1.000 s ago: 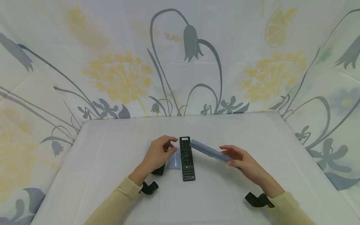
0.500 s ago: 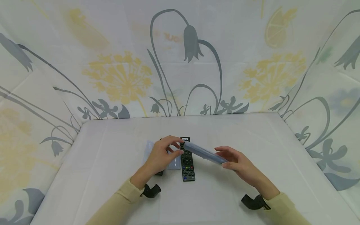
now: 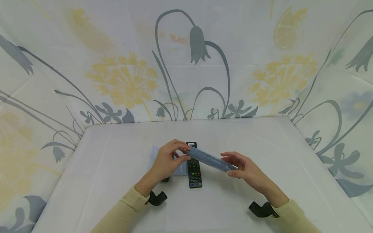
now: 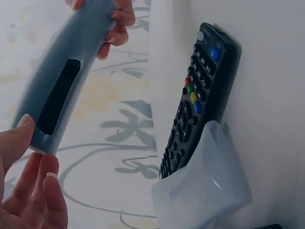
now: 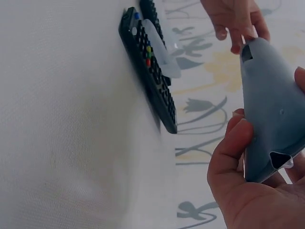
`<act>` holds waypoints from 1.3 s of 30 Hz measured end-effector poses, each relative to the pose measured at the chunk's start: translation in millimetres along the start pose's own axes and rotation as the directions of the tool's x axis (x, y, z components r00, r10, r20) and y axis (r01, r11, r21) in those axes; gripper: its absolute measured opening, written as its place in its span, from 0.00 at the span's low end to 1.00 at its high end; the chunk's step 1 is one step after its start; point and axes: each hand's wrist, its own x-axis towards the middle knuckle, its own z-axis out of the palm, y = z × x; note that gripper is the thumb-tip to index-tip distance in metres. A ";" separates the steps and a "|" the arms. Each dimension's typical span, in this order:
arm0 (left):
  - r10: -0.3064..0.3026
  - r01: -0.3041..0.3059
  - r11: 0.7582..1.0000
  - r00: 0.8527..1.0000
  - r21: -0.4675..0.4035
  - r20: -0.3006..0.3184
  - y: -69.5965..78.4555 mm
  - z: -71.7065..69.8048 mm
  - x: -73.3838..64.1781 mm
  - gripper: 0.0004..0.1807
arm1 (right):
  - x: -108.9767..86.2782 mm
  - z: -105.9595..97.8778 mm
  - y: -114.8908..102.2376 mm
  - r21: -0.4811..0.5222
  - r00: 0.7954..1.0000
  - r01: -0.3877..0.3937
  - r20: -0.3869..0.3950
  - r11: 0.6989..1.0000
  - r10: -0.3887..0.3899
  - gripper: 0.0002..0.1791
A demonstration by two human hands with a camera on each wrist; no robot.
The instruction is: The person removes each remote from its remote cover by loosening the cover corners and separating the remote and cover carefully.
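A long bluish translucent remote cover (image 3: 211, 160) is held tilted above the table between both hands. It has a dark slot in the left wrist view and dark notches at its ends in the right wrist view. My left hand (image 3: 166, 160) pinches its left end between thumb and fingertips. With thumb and fingers, my right hand (image 3: 247, 173) grips the lower right end. Behind the cover's left part, a black remote control (image 3: 194, 174) lies buttons up. A second dark remote (image 3: 166, 179) is mostly hidden under my left hand.
Pale bluish film or cover material (image 3: 180, 169) lies left of the middle remote; another pale piece (image 3: 152, 155) shows beyond my left hand. Whether they are one piece cannot be told. Flower-patterned cloth (image 3: 186, 81) walls the white table (image 3: 256, 136) at the back and sides.
My left hand has moved right and taken the cover's left end. My right hand has shifted a little left with the cover, which has turned to show more of its face.
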 end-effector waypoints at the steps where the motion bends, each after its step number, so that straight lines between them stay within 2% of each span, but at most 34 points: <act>1: 0.003 -0.003 1.000 1.000 -0.011 -0.004 0.3 -0.2 0.2 0.15 | 0.1 0.2 -0.4 0.002 1.000 -0.001 0.002 1.000 0.001 0.31; 13: 0.003 -0.006 0.999 0.998 -0.050 -0.060 8.4 1.1 4.1 0.15 | 1.6 2.4 0.5 0.025 0.995 0.033 0.098 0.999 -0.035 0.28; 19: 0.024 -0.037 0.993 0.994 -0.116 -0.108 31.0 0.5 8.0 0.10 | 4.0 6.4 1.2 0.022 0.988 0.037 0.151 0.999 -0.040 0.27; 21: 0.026 -0.041 0.990 0.993 -0.135 -0.115 34.5 -0.6 8.6 0.09 | 4.6 7.4 0.6 0.021 0.987 0.036 0.158 0.999 -0.039 0.27; 24: 0.010 -0.028 0.985 0.994 -0.170 -0.109 26.2 0.8 7.3 0.12 | 5.6 8.4 0.4 0.054 0.984 0.028 0.175 0.998 -0.037 0.28; 28: 0.018 -0.037 0.977 0.996 -0.211 -0.091 12.6 2.4 4.6 0.19 | 7.1 10.8 3.4 0.154 0.974 0.012 0.220 0.988 -0.046 0.28; 35: 0.052 -0.076 0.970 0.993 -0.230 -0.109 7.7 1.4 4.0 0.20 | 10.8 17.6 11.2 0.324 0.946 -0.009 0.310 0.946 -0.097 0.26; 39: 0.069 -0.096 0.970 0.989 -0.221 -0.130 8.1 1.7 3.8 0.20 | 13.0 21.1 11.4 0.305 0.942 -0.011 0.324 0.952 -0.093 0.25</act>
